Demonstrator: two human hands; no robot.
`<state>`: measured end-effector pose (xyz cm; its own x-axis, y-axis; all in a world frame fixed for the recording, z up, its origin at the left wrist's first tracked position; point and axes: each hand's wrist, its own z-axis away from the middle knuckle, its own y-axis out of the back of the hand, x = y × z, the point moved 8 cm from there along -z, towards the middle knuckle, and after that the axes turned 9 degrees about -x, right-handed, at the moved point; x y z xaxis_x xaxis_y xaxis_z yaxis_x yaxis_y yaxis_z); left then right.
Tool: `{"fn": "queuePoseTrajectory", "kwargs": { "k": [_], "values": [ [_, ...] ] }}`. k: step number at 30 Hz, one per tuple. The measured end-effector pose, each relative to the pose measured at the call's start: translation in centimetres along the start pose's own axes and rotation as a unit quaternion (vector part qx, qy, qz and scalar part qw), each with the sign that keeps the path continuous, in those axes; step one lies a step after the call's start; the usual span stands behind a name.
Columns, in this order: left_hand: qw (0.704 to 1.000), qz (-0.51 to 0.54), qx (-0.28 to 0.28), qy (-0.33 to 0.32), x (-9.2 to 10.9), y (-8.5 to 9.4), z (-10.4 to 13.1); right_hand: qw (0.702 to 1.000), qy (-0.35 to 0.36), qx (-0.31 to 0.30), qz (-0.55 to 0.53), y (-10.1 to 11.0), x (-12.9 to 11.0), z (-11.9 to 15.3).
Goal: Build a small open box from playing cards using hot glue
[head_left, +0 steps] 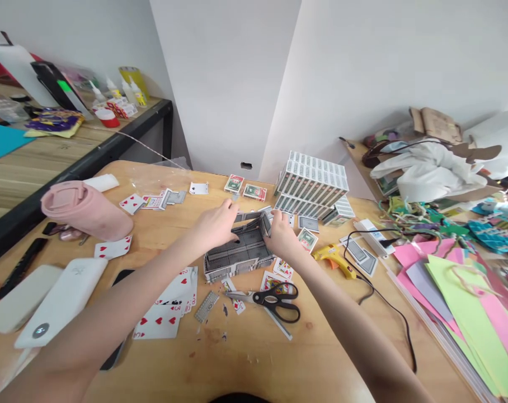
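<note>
An open-topped box [241, 251] made of grey-patterned playing cards sits on the wooden table in front of me. My left hand [218, 225] is at its far left side, fingers curled and thumb toward the inside; what lies between the fingertips is partly hidden. My right hand [280, 232] is closed on the right wall, with the thumb on the near side. Just in front of the box lie black-handled scissors [274, 300], a cut grey card piece [206, 307] and small card scraps. Face-up playing cards [159, 322] spread below my left forearm.
Stacked card boxes [315, 176] rise behind on the right. A yellow glue gun [335, 260] trails a black cord across the table. On the left are a pink rolled pouch [88, 210], a white power bank [63, 299] and a dark phone [113, 355]. Coloured paper [459, 308] covers the right side.
</note>
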<state>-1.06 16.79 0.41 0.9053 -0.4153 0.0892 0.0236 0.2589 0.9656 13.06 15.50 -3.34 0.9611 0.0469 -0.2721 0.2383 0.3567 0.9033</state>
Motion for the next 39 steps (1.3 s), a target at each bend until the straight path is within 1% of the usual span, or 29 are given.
{"fn": "queuePoseTrajectory", "kwargs": {
  "k": [2,4,5,8,11,14,18,22,26,28,30,33,39],
  "values": [
    [0.999,-0.041,-0.004,0.005,-0.1,-0.4,-1.0,0.998,-0.001,-0.054,0.021,-0.8,-0.2,-0.2],
    [0.998,-0.059,-0.012,-0.008,0.0,-0.9,-1.5,0.997,0.001,-0.079,0.024,-1.1,-0.2,-0.3],
    [0.998,-0.056,-0.028,-0.02,0.1,-1.4,-1.7,0.996,0.001,-0.086,0.026,-1.2,-0.1,-0.4],
    [0.994,-0.024,-0.09,-0.063,0.1,-2.9,-2.2,0.994,0.005,-0.102,0.03,-1.3,0.1,-0.6],
    [0.99,-0.006,-0.119,-0.079,-0.3,-3.7,-2.7,0.993,0.02,-0.115,0.033,-1.4,0.0,-0.9],
    [0.986,0.014,-0.146,-0.085,-0.9,-4.1,-3.1,0.992,0.035,-0.117,0.035,-1.2,0.1,-0.9],
    [0.981,0.035,-0.173,-0.083,-1.5,-4.1,-3.0,0.992,0.052,-0.114,0.029,-0.7,0.5,-0.9],
    [0.984,0.032,-0.163,-0.059,-1.4,-3.8,-2.9,0.993,0.053,-0.103,0.024,-0.6,0.9,-1.5],
    [0.992,0.015,-0.118,-0.032,-0.6,-3.0,-3.4,0.995,0.026,-0.09,0.036,-0.5,0.7,-2.6],
    [0.995,0.013,-0.095,-0.035,0.0,-2.4,-3.8,0.996,0.023,-0.08,0.037,-0.3,0.3,-3.1],
    [0.995,0.023,-0.082,-0.053,0.7,-2.1,-4.3,0.997,0.028,-0.069,0.036,0.0,-0.2,-3.5],
    [0.993,0.043,-0.079,-0.072,0.9,-2.2,-4.8,0.996,0.045,-0.061,0.036,0.2,-0.6,-3.9],
    [0.991,0.067,-0.097,-0.06,-0.2,-3.2,-5.3,0.995,0.077,-0.06,0.037,0.2,-0.2,-4.3]
  ]
}}
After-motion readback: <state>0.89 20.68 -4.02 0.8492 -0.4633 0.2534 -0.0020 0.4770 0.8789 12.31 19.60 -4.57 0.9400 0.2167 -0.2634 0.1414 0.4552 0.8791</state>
